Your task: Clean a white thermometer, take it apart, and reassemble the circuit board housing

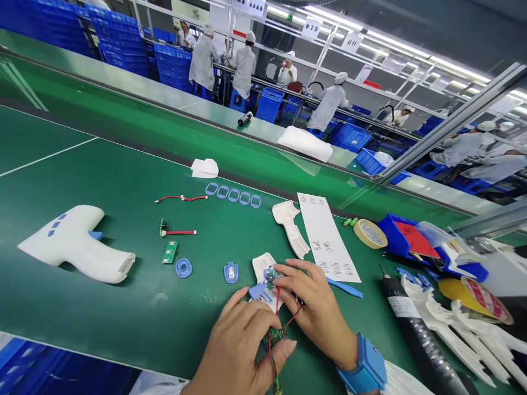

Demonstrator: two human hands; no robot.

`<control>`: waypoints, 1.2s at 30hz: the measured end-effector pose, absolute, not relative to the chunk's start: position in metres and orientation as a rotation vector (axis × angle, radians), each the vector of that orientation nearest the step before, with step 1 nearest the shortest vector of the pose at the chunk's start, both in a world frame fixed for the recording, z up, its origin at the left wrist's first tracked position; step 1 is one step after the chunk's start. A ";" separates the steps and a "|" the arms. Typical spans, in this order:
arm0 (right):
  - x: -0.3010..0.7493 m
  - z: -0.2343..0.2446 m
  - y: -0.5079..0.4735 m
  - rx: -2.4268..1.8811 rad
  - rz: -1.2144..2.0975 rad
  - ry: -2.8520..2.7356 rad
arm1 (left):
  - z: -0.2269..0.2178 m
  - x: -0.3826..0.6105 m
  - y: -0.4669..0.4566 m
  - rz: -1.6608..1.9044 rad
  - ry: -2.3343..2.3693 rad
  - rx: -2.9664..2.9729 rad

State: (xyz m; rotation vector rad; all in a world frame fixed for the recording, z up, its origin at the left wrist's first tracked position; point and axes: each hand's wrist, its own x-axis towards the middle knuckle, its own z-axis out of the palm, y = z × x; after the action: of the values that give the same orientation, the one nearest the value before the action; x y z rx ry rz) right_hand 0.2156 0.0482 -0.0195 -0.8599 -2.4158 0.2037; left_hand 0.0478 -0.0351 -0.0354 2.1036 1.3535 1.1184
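Note:
My left hand (242,340) is closed, pinching a green circuit board (274,336) with red wires between thumb and fingers. Its index fingertip touches a blue trigger piece (259,292). The fingers of my right hand (315,302) close on a small blue-green circuit board (270,276) over a white plastic housing half (262,264); the hands hide much of that housing. Red wires (291,318) run between the two boards. Left of the hands lies a blue cover (231,272); farther left are a blue ring (183,268) and a green button board (169,252).
An assembled white gun-shaped device (82,241) lies at left. Red cables (181,198) and blue frames (234,195) lie farther back. Another housing half (291,225), a printed sheet (327,236), a blue pry tool (346,288), an electric screwdriver (415,329) and a blue bin (395,236) stand right.

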 end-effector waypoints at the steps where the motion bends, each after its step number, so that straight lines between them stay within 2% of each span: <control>1: 0.216 -0.019 0.048 -0.863 0.200 -2.422 | -0.036 0.047 -0.035 1.096 1.347 2.117; 36: 0.214 -0.011 0.051 -0.846 0.162 -2.535 | -0.030 0.049 -0.031 1.195 1.352 2.136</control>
State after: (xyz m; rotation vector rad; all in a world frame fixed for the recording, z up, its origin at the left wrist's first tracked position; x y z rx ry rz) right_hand 0.2143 0.0514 -0.0106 -0.8463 -2.5354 0.1618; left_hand 0.0494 -0.0312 -0.0303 2.1362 1.3519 1.1949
